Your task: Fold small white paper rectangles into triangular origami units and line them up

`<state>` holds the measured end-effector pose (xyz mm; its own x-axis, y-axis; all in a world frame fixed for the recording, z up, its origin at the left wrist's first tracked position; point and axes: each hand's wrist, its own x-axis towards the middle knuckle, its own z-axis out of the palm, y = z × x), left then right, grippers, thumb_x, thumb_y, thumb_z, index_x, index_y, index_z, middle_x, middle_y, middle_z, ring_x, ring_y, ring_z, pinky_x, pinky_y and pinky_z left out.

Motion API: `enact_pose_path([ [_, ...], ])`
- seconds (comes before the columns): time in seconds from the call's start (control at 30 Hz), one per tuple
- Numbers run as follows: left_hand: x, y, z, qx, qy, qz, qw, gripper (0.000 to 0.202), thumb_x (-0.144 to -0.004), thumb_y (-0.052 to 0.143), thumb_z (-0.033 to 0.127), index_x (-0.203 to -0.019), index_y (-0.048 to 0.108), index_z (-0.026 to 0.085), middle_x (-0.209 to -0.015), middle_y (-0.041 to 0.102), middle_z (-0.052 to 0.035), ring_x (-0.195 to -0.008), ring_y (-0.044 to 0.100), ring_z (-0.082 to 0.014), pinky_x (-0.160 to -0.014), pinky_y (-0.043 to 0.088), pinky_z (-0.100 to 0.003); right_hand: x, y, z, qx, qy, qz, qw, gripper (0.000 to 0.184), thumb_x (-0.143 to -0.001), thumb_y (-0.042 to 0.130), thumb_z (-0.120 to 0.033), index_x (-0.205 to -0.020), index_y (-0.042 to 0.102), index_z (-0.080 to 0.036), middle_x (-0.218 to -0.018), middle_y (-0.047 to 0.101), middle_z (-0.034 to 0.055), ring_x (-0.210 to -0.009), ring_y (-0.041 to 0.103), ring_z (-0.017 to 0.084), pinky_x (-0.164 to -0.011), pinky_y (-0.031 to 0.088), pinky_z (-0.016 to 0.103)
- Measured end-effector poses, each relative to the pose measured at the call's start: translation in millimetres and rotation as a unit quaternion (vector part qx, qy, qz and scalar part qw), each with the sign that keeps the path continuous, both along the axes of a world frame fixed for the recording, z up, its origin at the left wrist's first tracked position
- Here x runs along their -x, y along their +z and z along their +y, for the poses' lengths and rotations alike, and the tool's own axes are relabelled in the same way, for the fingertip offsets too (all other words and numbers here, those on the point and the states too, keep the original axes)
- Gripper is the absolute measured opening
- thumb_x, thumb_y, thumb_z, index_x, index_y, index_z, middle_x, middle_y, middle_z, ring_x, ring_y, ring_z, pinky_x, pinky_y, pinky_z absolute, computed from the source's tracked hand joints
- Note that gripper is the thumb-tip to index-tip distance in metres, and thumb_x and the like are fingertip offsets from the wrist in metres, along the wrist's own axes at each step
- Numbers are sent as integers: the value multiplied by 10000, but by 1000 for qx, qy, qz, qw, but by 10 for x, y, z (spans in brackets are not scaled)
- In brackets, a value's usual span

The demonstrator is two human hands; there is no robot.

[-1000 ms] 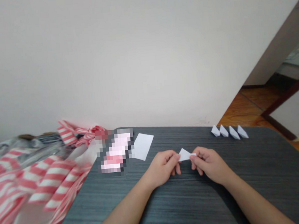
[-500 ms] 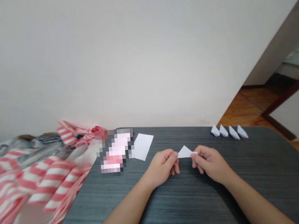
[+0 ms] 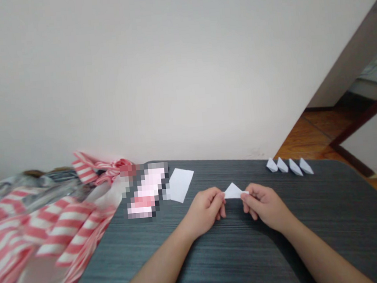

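Pinching a small folded white paper by its two lower corners, the person's left hand and right hand face each other in the head view, low and right of centre. The fingers of both are grasping the paper, thumbs towards the camera, its triangular peak pointing up between them. It is over the dark, streaked counter; whether any of it touches the surface cannot be told. Beyond the left hand lies a flat white sheet, just beside a pixelated pinkish-white object whose details are hidden. Near the far edge on the right, four folded white pieces stand in a row, well apart from the hands. Red-and-white striped cloth is heaped left of the counter, and a pale wall rises behind.
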<state>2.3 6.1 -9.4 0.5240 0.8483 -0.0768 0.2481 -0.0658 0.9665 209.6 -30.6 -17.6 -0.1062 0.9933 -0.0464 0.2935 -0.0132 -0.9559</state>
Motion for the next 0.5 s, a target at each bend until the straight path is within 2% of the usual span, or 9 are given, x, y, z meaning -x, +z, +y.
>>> enact_pose_path([
  [0.3,8,13,-1,-5,-6,-5,1000,318,-958,444,391,-759,560,172,-583,622,10,-488,516,-103,-514,404,-204,13,34,1,12,3,33,999,318,-914,555,-409,-680,510,-199,-506,579,-42,-368,452,83,-416,351,203],
  [0.5,8,17,-9,-6,-53,4,999,294,-930,510,390,-802,619,150,-673,674,-18,-533,529,-102,-511,381,-194,57,44,-18,31,35,41,998,265,-907,554,-353,-700,505,-194,-561,630,-32,-367,457,70,-406,344,188],
])
